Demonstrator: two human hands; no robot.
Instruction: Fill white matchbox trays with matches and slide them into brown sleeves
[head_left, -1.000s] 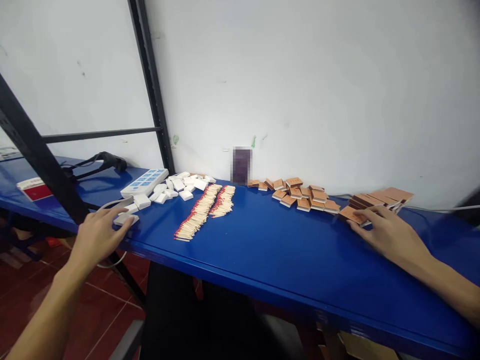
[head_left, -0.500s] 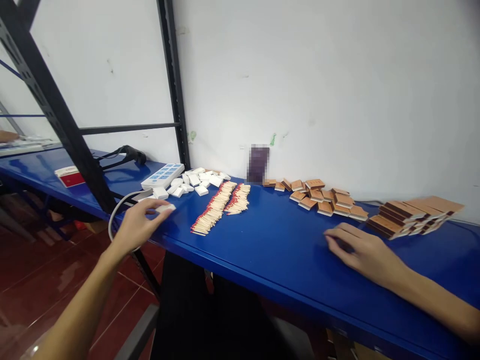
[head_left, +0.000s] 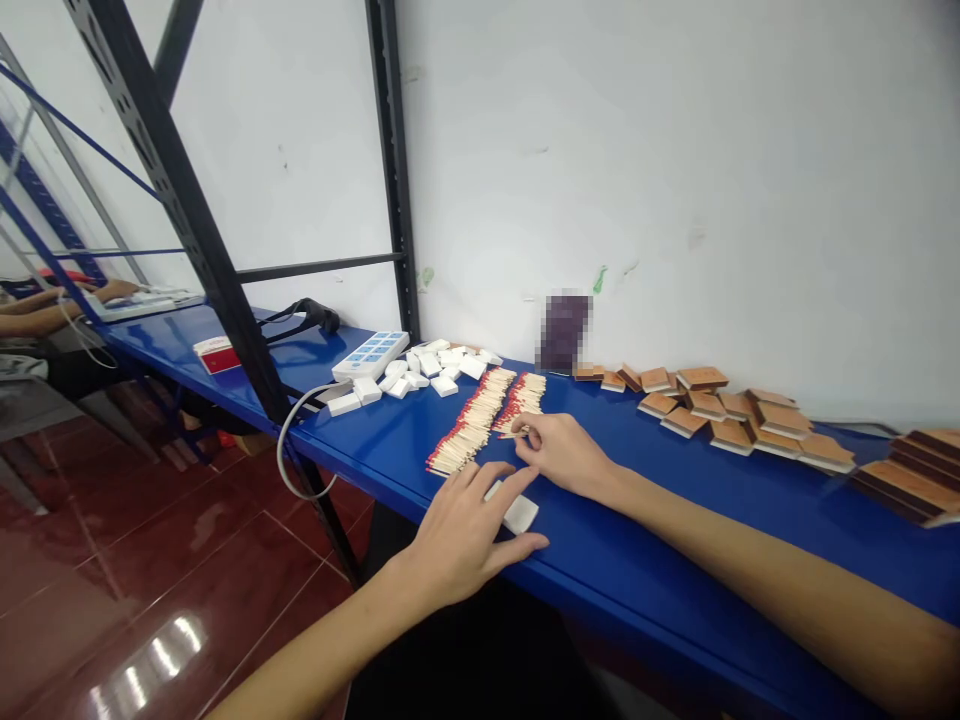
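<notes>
My left hand (head_left: 469, 530) rests at the front edge of the blue table (head_left: 645, 520), its fingers closed on a small white matchbox tray (head_left: 517, 511). My right hand (head_left: 561, 452) reaches across to the two rows of red-tipped matches (head_left: 480, 420) and pinches at the near end of the right-hand row. A heap of white trays (head_left: 427, 368) lies beyond the matches on the left. Brown matchbox sleeves (head_left: 720, 412) are scattered to the right along the wall.
A white power strip (head_left: 370, 354) and its cable lie left of the white trays, next to a black shelf post (head_left: 202, 230). A stack of brown sleeves (head_left: 915, 470) sits far right. Another person's arms (head_left: 52, 305) rest on the table far left. A red and white box (head_left: 217, 353) lies there too.
My left hand has carried a white tray from beside the power strip to the table's front edge. My right hand has left the brown sleeves and moved left to the matches.
</notes>
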